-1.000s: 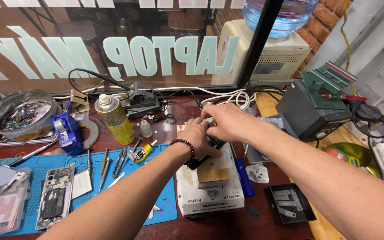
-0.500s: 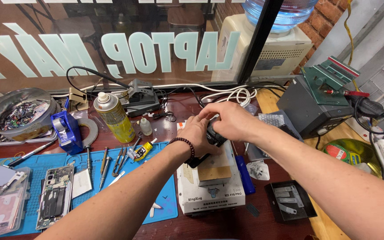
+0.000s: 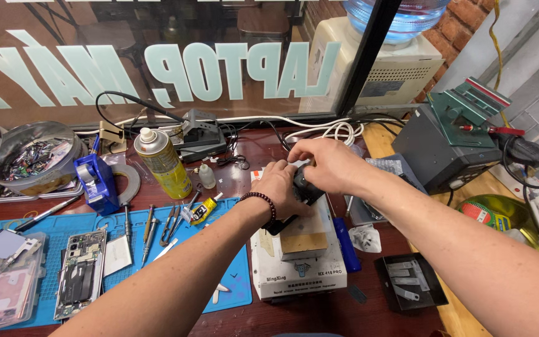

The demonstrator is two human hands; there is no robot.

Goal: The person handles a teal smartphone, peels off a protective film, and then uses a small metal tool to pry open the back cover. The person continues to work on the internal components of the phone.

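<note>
Both my hands meet over a white box-shaped heating machine (image 3: 297, 274) with a tan plate on top. My left hand (image 3: 282, 187), with a dark bead bracelet at the wrist, presses down on a black flat device (image 3: 282, 223) lying on the plate. My right hand (image 3: 325, 165) is curled around a small dark round-ended tool (image 3: 301, 179) held against that device. Most of the device is hidden under my hands.
A blue work mat (image 3: 176, 262) holds an opened phone (image 3: 82, 271), tweezers and screwdrivers (image 3: 148, 228). A yellow spray can (image 3: 162, 162), a blue tape dispenser (image 3: 98, 181) and a bowl of parts (image 3: 29, 159) stand at the left. A grey station (image 3: 447, 140) and a black tray (image 3: 410, 281) sit at the right.
My hands have stayed together over the machine, shifting only slightly; the right hand's fingers have closed further over the dark tool.
</note>
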